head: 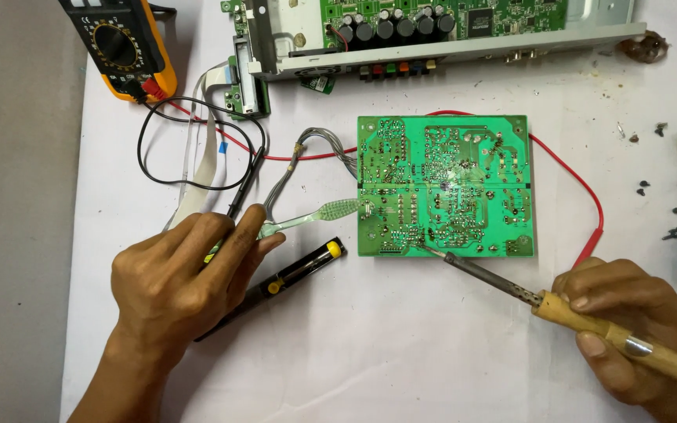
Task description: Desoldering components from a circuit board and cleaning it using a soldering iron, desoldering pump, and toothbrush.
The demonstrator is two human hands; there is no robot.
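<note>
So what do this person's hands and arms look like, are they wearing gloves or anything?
No gloves. Both the left hand and right hand are bare, with short, unpainted nails. No rings, watch or bracelet show, and no sleeves reach the wrists; the left forearm is bare as far as the picture shows.

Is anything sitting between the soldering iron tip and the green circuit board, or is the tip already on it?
Nothing visible blocks it. The soldering iron, held in the right hand, reaches the lower edge of the green circuit board with its tip on the solder side. The left hand holds a toothbrush off to the board's left.
</note>
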